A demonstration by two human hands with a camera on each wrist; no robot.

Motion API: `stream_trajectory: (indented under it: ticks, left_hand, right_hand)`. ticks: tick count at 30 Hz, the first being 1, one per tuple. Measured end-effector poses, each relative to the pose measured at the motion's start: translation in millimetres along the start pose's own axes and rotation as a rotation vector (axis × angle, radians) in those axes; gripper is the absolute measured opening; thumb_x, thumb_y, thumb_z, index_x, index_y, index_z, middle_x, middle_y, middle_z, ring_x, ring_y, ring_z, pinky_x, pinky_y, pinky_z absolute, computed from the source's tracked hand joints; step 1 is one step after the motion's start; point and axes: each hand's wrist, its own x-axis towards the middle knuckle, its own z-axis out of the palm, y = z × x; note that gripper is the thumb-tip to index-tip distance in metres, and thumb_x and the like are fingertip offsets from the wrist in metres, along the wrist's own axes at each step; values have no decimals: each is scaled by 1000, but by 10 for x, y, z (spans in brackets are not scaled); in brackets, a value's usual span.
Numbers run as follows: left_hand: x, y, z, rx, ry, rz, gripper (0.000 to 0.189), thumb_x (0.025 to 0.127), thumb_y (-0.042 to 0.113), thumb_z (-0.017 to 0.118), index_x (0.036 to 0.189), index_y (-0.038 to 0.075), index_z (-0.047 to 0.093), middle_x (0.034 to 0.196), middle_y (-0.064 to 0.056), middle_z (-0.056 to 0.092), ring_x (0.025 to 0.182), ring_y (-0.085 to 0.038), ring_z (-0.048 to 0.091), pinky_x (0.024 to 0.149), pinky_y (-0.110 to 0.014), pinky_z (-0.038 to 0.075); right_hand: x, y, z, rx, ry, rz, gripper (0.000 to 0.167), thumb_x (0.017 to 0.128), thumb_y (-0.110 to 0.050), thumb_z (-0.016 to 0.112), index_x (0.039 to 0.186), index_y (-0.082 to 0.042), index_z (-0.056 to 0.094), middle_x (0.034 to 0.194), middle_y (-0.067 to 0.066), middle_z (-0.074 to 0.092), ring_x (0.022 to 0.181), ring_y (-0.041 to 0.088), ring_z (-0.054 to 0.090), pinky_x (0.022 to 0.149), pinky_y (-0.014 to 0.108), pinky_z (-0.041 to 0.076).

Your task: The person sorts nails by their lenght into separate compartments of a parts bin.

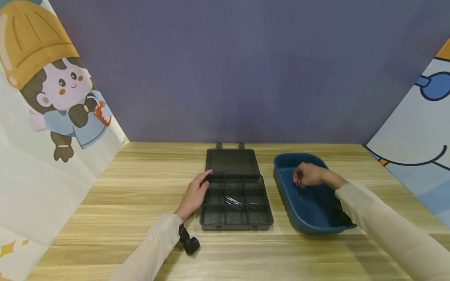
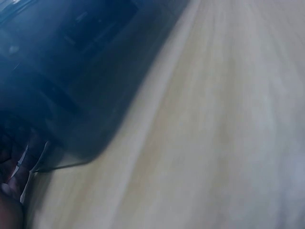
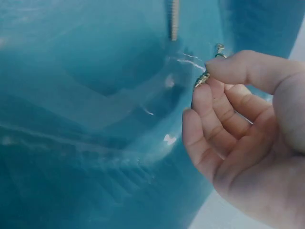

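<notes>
My right hand (image 1: 309, 174) is inside the blue tub (image 1: 289, 199), pinching a small metal screw (image 3: 202, 78) between thumb and fingertips. Part of that screw is hidden by the fingers. Another screw (image 3: 174, 21), with a threaded shank, lies on the tub floor. To the left stands a dark, see-through compartment box (image 1: 236, 226) with its lid (image 1: 232, 160) folded back. Several thin silvery pieces (image 1: 233, 201) lie in its middle compartment. My left hand (image 1: 195, 192) rests at the box's left edge, fingers extended along it.
A black wrist camera (image 1: 190, 242) hangs off the left sleeve above the wooden table (image 1: 151, 187). A grey-purple panel (image 1: 228, 70) stands behind the table, with printed cartoon walls at both sides. The tub's raised rim surrounds the right hand.
</notes>
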Motion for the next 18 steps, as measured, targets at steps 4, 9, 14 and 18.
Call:
stream_trajectory:
  ticks: [4,9,14,18]
  left_hand:
    - [1,-2,-2,-1,-1,-1,42,95,2,43,136,1,50,137,-17,52,134,-34,41,110,-50,32]
    - [-2,-1,-4,-5,-2,-1,42,95,2,43,137,1,49,137,-17,52,134,-34,42,110,-50,33]
    - [-3,0,-2,-9,-2,1,42,95,2,43,137,1,49,137,-17,52,133,-34,42,109,-50,33]
    - [-4,0,0,-10,-1,0,42,95,2,43,137,1,49,137,-17,53,133,-34,42,109,-51,34]
  right_hand:
    - [-29,-33,-43,-4,-3,2,10,76,3,60,84,-1,62,75,4,57,65,13,46,60,26,40]
    - [-65,-95,-85,7,-28,-7,10,77,4,57,84,-1,61,75,2,56,62,12,43,59,27,37]
    - [-106,-202,-133,34,-45,-25,12,76,6,54,86,2,60,71,0,51,60,11,39,58,27,34]
    - [-126,-290,-154,47,-56,-61,13,77,8,52,86,3,59,68,-2,48,59,11,36,58,26,33]
